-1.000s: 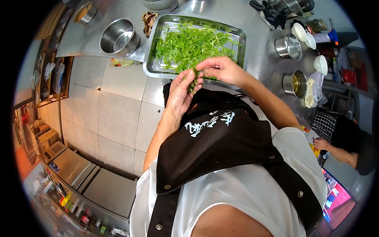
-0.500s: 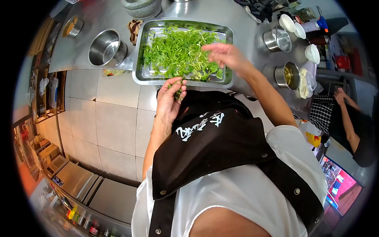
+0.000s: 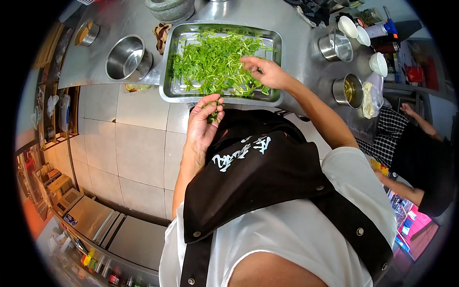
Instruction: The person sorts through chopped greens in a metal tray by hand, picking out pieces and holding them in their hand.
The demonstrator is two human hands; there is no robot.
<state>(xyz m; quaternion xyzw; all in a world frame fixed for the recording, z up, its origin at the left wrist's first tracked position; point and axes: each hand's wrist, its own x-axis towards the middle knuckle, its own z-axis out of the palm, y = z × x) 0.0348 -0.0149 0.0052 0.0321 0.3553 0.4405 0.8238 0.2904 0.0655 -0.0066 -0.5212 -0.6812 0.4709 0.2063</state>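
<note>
Chopped cilantro (image 3: 210,62), loose leaves and cut stems, lies spread across a rectangular steel tray (image 3: 167,91) in the head view. At the tray's near edge, my left hand (image 3: 203,119) is closed around a small bunch of cilantro sprigs (image 3: 213,115), partly hidden by the fingers. My right hand (image 3: 267,73) hovers over the right side of the tray, its fingers stretched towards the greens and slightly apart. Nothing shows in its grasp; whether its fingertips touch the stems I cannot tell.
A steel pot (image 3: 128,60), a patterned cloth (image 3: 161,37) and a stone mortar (image 3: 169,12) stand left of and behind the tray. To the right are small steel pots (image 3: 336,46) and white bowls (image 3: 378,64). Another person (image 3: 416,158) in dark clothing is at far right.
My right hand has shifted slightly left and down over the tray, its fingers spreading a little. My left hand still holds the sprigs. The other person has moved further into view at right.
</note>
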